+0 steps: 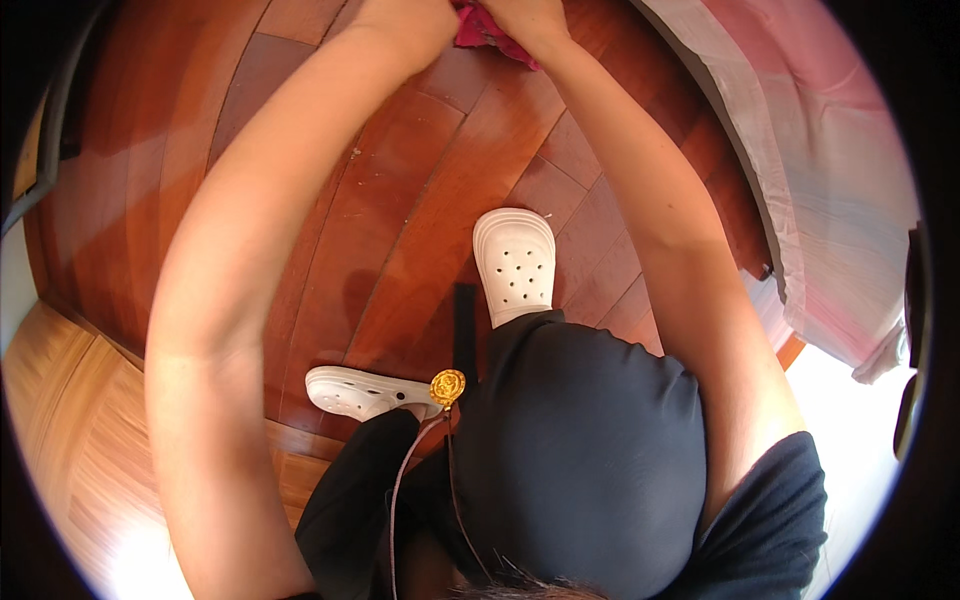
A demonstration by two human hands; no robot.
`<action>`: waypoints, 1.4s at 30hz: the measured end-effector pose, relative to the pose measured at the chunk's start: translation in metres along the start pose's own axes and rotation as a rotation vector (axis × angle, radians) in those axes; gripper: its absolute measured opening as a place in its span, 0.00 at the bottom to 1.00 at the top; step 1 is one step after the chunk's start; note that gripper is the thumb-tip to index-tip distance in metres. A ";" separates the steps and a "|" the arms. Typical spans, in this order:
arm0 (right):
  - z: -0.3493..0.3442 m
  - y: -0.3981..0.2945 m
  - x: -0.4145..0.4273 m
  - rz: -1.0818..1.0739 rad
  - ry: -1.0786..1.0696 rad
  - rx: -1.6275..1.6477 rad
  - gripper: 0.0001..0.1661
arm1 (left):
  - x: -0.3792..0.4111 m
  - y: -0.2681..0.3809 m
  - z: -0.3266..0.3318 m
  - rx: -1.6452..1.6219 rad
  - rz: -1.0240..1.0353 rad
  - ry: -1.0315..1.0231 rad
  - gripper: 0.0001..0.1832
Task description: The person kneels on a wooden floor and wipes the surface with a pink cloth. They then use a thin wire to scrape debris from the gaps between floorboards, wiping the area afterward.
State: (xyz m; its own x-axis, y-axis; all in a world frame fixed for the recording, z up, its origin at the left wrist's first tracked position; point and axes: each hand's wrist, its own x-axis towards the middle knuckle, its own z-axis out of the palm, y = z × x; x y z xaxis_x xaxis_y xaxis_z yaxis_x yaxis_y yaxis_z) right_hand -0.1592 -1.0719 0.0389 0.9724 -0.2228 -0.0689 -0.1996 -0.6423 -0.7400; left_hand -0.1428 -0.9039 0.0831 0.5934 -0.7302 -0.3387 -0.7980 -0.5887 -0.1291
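At the top rim of the head view, a crumpled magenta cloth (480,28) shows between my two hands. My right hand (531,21) grips the cloth, which hangs out below the palm and along the wrist. Close against the cloth's other side is my left hand (420,26); its fingers are cut off by the picture's edge, so its hold is hidden. Both arms stretch forward over a reddish-brown plank floor (405,187). A gold medallion (448,388) dangles on a cord in front of my bent knee (585,450).
White clogs (515,259) (349,391) are on my feet, one pointing forward and one sideways. Pink and grey fabric (825,187) drapes down at the right. Lighter wood (75,405) lies at the lower left, and a dark-framed object (49,142) stands at the left rim.
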 end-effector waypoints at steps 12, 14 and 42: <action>-0.004 0.000 -0.006 -0.024 -0.043 0.043 0.20 | -0.014 -0.029 0.001 0.045 -0.046 0.089 0.05; 0.002 0.001 -0.004 -0.063 -0.022 0.039 0.21 | -0.023 -0.026 0.003 -0.031 -0.028 0.091 0.05; 0.101 -0.055 -0.208 -0.670 -0.645 -0.162 0.15 | -0.231 -0.028 0.014 -0.556 -0.837 0.426 0.11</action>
State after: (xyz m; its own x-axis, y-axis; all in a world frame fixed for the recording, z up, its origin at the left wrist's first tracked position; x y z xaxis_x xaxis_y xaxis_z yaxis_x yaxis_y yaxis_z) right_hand -0.3381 -0.9164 0.0267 0.7599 0.6477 -0.0553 0.4582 -0.5940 -0.6613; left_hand -0.2589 -0.7133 0.1520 0.9994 -0.0225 0.0247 -0.0290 -0.9513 0.3068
